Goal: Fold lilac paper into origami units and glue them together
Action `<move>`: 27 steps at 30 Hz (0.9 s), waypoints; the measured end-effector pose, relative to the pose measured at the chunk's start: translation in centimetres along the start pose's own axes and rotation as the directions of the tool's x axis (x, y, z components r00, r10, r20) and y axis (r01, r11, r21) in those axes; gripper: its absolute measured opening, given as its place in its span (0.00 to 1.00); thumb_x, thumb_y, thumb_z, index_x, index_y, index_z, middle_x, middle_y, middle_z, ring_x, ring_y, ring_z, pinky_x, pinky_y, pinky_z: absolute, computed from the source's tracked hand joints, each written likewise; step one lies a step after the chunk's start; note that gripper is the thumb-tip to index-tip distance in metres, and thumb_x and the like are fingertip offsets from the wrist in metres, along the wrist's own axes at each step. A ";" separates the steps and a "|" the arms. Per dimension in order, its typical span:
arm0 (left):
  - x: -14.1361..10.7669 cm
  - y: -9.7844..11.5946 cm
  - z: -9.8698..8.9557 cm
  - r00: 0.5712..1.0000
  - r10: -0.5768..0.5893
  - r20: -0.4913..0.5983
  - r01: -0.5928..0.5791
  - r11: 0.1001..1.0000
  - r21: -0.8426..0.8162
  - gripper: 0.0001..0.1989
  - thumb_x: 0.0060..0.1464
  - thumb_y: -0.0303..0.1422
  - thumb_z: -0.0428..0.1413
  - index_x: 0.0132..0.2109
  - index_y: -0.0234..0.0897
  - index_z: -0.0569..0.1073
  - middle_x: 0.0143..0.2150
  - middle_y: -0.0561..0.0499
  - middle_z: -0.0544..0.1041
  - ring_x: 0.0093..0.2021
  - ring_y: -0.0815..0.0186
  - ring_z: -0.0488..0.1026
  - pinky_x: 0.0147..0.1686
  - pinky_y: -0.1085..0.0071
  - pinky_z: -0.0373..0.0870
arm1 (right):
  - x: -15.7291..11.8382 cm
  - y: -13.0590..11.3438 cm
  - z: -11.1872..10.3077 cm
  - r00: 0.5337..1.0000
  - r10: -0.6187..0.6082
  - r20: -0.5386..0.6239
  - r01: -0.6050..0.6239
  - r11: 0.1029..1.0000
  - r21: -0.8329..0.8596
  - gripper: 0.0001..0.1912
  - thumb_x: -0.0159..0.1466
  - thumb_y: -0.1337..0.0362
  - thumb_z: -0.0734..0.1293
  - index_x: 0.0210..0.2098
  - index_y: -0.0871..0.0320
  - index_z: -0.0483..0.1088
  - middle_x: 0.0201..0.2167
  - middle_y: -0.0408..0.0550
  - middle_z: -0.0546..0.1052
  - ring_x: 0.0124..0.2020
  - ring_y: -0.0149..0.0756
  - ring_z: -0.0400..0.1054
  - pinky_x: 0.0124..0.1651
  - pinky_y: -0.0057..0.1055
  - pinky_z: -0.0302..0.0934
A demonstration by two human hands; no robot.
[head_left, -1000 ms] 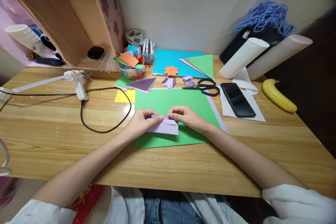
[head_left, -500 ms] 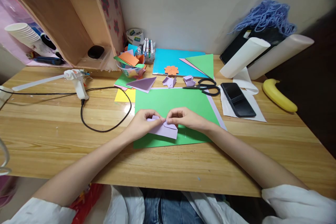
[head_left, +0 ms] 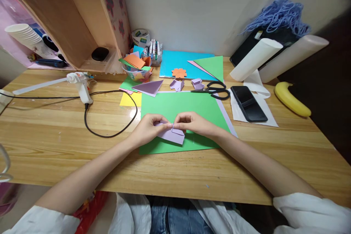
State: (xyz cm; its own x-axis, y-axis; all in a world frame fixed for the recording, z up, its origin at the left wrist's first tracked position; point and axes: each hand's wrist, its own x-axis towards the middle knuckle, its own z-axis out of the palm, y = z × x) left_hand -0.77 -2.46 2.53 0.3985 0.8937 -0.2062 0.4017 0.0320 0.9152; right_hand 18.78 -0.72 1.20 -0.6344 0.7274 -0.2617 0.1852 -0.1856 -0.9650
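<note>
A folded piece of purple paper (head_left: pixel 172 137) is pinched between my left hand (head_left: pixel 150 128) and my right hand (head_left: pixel 193 123). Both thumbs and forefingers meet at its upper edge, where a small fold stands up. Beneath it lies a large green sheet (head_left: pixel 164 106). Just beyond the sheet are two small folded purple pieces (head_left: pixel 177 85), a purple paper triangle (head_left: pixel 150 87) and black scissors (head_left: pixel 216 90). An orange paper flower (head_left: pixel 178 73) rests on a blue pad (head_left: pixel 189 59).
A glue gun (head_left: pixel 82 87) with a looping black cord stands at the left. Behind are a bowl of paper scraps (head_left: pixel 137 75) and an open box (head_left: pixel 90 18). On the right lie a phone (head_left: pixel 248 103), a banana (head_left: pixel 292 99) and paper rolls (head_left: pixel 256 59).
The purple paper has shifted and tilted slightly between my fingers, and my fingertips have come a little closer together. Everything else on the table stays where it was.
</note>
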 end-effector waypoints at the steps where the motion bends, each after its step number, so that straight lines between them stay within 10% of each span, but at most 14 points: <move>1: 0.0 -0.1 0.0 1.000 0.003 0.002 -0.003 1.000 -0.002 0.15 0.47 0.41 0.55 0.30 0.32 0.75 0.24 0.52 0.73 0.25 0.70 0.65 0.24 0.77 0.58 | 0.0 0.0 0.0 1.000 -0.003 -0.004 0.003 1.000 -0.005 0.14 0.52 0.55 0.69 0.27 0.61 0.69 0.22 0.40 0.68 0.24 0.26 0.61 0.27 0.24 0.56; 27: 0.4 -0.6 -0.1 0.998 -0.045 0.037 0.048 0.996 -0.078 0.17 0.44 0.43 0.57 0.35 0.33 0.74 0.30 0.50 0.75 0.30 0.67 0.69 0.27 0.76 0.63 | 0.2 0.9 0.7 0.963 -0.109 -0.246 0.112 0.994 -0.002 0.15 0.48 0.55 0.71 0.25 0.61 0.68 0.17 0.39 0.67 0.18 0.25 0.58 0.20 0.24 0.52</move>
State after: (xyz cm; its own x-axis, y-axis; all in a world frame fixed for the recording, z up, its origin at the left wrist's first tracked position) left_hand -0.92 -2.04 1.90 0.4101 0.8742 -0.2600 0.3549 0.1097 0.9285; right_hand 18.29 -1.24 0.24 -0.4461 0.8835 -0.1427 0.1145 -0.1018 -0.9882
